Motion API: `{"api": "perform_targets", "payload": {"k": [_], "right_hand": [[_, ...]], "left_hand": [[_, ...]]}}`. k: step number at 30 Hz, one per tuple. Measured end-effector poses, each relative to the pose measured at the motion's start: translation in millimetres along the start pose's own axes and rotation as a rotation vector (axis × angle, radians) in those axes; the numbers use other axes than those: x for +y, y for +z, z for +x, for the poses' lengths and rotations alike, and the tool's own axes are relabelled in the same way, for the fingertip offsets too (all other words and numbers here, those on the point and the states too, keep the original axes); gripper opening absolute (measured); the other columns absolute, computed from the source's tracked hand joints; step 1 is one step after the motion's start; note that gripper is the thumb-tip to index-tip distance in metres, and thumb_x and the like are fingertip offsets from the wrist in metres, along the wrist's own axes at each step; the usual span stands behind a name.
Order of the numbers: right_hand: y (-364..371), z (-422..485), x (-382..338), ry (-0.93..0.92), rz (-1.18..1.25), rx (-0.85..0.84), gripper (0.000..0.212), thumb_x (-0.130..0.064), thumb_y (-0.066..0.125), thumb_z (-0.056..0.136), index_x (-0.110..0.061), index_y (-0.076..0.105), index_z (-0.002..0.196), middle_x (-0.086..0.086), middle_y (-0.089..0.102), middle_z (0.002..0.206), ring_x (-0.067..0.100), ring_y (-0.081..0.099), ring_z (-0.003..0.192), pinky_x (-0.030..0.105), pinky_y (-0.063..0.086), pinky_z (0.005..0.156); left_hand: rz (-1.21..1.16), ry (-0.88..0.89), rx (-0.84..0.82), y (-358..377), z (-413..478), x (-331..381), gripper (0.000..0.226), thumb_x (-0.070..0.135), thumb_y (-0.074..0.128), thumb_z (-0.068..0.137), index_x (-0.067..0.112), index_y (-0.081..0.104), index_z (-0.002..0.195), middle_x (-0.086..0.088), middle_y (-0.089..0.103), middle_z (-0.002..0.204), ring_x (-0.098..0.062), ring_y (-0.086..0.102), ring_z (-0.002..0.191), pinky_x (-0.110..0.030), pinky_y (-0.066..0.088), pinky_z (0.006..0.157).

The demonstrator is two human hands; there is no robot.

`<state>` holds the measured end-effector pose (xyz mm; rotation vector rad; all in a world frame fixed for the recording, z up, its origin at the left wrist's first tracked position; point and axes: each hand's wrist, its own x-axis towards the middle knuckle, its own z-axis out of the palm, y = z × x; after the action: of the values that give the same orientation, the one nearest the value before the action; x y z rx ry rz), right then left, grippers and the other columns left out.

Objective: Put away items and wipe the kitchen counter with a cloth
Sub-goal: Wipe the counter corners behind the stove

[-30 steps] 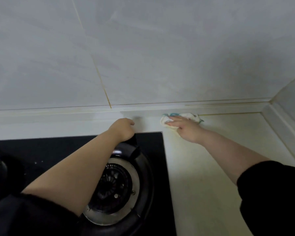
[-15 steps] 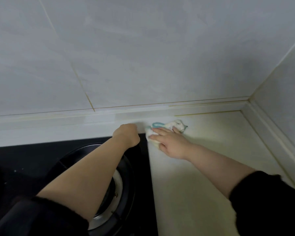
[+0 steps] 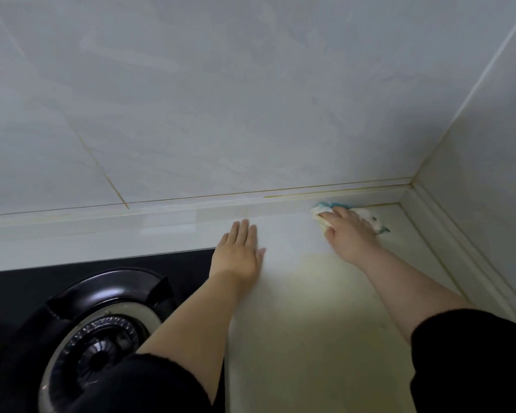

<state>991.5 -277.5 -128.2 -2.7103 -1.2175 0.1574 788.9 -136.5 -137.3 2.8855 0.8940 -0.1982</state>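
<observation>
Two hands on counter (image 3: 310, 323): left hand (image 3: 239, 254) flat, fingers straight, holding nothing; right hand (image 3: 350, 234) presses cloth (image 3: 318, 211) flat-fingered, right-centre, near back corner. Putting-away looks done; wiping judged unfinished.

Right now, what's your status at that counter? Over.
Left hand flat on counter, holding nothing. Right hand presses cloth down near back corner. Nothing in cloth's way; stove off to the left.

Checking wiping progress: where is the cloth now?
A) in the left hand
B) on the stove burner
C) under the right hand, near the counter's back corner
C: the right hand presses the cloth on the counter by the corner; the left hand lies flat, empty.
</observation>
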Motion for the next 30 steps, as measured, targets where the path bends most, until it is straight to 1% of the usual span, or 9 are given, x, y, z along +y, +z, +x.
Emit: {"api": "perform_targets", "payload": {"k": [3, 6, 9, 12, 15, 17, 19, 23, 30], "right_hand": [[0, 0, 12, 0.11, 0.012, 0.044, 0.046, -0.021, 0.046, 0.092, -0.025, 0.044, 0.138, 0.007, 0.039, 0.139, 0.029, 0.036, 0.125, 0.04, 0.032, 0.099], [-7, 1, 4, 0.116, 0.147, 0.034, 0.048, -0.005, 0.049, 0.088, -0.015, 0.05, 0.135, 0.016, 0.042, 0.134, 0.034, 0.039, 0.121, 0.035, 0.033, 0.098], [-25, -1, -43, -0.106, 0.346, 0.127, 0.051, 0.008, 0.05, 0.081, -0.009, 0.056, 0.129, 0.021, 0.045, 0.127, 0.034, 0.043, 0.116, 0.028, 0.031, 0.095], [-33, 8, -103, -0.328, 0.16, 0.116, 0.055, -0.003, 0.051, 0.081, -0.019, 0.051, 0.133, 0.011, 0.042, 0.129, 0.031, 0.038, 0.117, 0.034, 0.033, 0.095], [-27, 16, -129, -0.392, -0.102, 0.087, 0.052, -0.014, 0.048, 0.086, -0.026, 0.043, 0.137, 0.005, 0.034, 0.135, 0.027, 0.032, 0.125, 0.039, 0.032, 0.099], [-28, 18, -111, -0.333, -0.126, 0.116, 0.051, -0.018, 0.05, 0.087, -0.032, 0.046, 0.136, 0.005, 0.037, 0.133, 0.027, 0.034, 0.123, 0.037, 0.033, 0.097], [-36, 16, -78, -0.149, -0.031, 0.13, 0.047, -0.016, 0.051, 0.087, -0.034, 0.053, 0.13, 0.007, 0.04, 0.125, 0.028, 0.038, 0.12, 0.035, 0.036, 0.093], [-52, 12, -31, 0.101, -0.096, 0.085, 0.039, -0.012, 0.05, 0.086, -0.02, 0.056, 0.124, 0.012, 0.039, 0.124, 0.032, 0.037, 0.12, 0.037, 0.037, 0.093], [-34, 17, -106, -0.333, -0.173, 0.103, 0.046, -0.019, 0.05, 0.089, -0.026, 0.047, 0.134, 0.006, 0.036, 0.135, 0.027, 0.034, 0.126, 0.037, 0.034, 0.098]], "left_hand": [[0.018, 0.002, 0.031, 3, -2, -1, 0.058, 0.039, 0.009, 0.102, 0.013, -0.005, 0.152, -0.005, -0.01, 0.16, -0.021, -0.01, 0.147, -0.033, 0.003, 0.119], [0.009, 0.001, 0.043, 5, -2, -2, 0.058, 0.039, 0.008, 0.101, 0.014, -0.005, 0.152, -0.003, -0.011, 0.16, -0.02, -0.01, 0.147, -0.033, 0.003, 0.119], [0.012, 0.0, 0.044, 5, -2, -2, 0.058, 0.039, 0.008, 0.101, 0.015, -0.006, 0.152, -0.002, -0.012, 0.159, -0.019, -0.011, 0.147, -0.033, 0.003, 0.119], [0.011, -0.008, 0.047, 4, -2, -2, 0.058, 0.04, 0.008, 0.101, 0.016, -0.007, 0.152, -0.001, -0.014, 0.159, -0.018, -0.013, 0.146, -0.033, 0.001, 0.119], [0.023, -0.009, 0.041, 4, -1, -1, 0.058, 0.041, 0.006, 0.101, 0.017, -0.008, 0.151, -0.001, -0.015, 0.159, -0.018, -0.014, 0.146, -0.033, 0.0, 0.119], [0.03, -0.008, 0.043, 3, 0, -2, 0.058, 0.04, 0.006, 0.101, 0.017, -0.009, 0.151, -0.001, -0.015, 0.159, -0.018, -0.014, 0.146, -0.033, 0.0, 0.119], [0.035, -0.006, 0.043, 4, -1, -2, 0.057, 0.04, 0.007, 0.101, 0.017, -0.009, 0.151, -0.001, -0.016, 0.158, -0.018, -0.014, 0.146, -0.033, 0.0, 0.118], [0.036, -0.005, 0.033, 5, -1, -2, 0.057, 0.04, 0.006, 0.101, 0.017, -0.01, 0.151, 0.0, -0.017, 0.158, -0.018, -0.015, 0.146, -0.033, 0.0, 0.119], [0.027, 0.014, 0.038, 6, 0, 0, 0.058, 0.039, 0.007, 0.101, 0.017, -0.008, 0.151, -0.001, -0.015, 0.159, -0.019, -0.014, 0.146, -0.034, 0.001, 0.119]]}}
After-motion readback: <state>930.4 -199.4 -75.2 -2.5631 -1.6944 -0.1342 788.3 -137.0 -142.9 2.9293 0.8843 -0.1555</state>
